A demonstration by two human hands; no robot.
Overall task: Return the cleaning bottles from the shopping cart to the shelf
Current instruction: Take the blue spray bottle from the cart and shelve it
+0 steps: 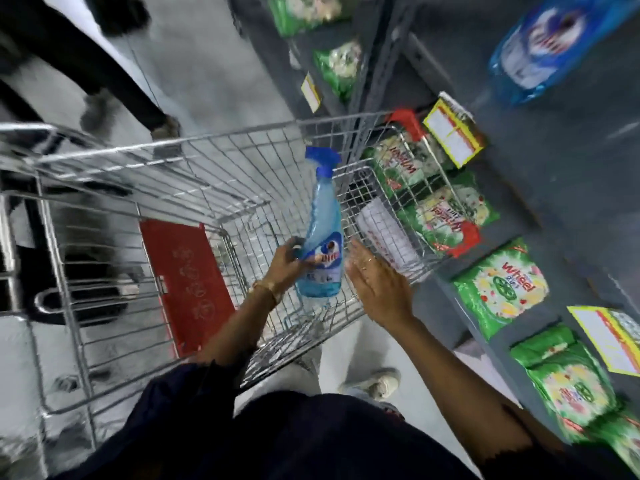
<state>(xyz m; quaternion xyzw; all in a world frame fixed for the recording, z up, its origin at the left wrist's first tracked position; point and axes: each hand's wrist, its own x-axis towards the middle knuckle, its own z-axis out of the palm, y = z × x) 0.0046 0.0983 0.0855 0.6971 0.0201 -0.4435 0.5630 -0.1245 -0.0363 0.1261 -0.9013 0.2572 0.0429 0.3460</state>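
A light blue spray bottle (323, 233) with a blue trigger head is held upright over the wire shopping cart (180, 188). My left hand (285, 263) grips its lower body from the left. My right hand (375, 282) hovers just to the right of the bottle, fingers spread, not touching it. The grey metal shelf (540, 174) stands to the right of the cart.
Green detergent packets (502, 285) fill the shelf's lower levels, with a blue packet (554, 43) higher up and yellow price tags (453, 133). A red seat flap (187, 282) lies in the cart. Another person's legs (104, 81) stand beyond the cart at top left.
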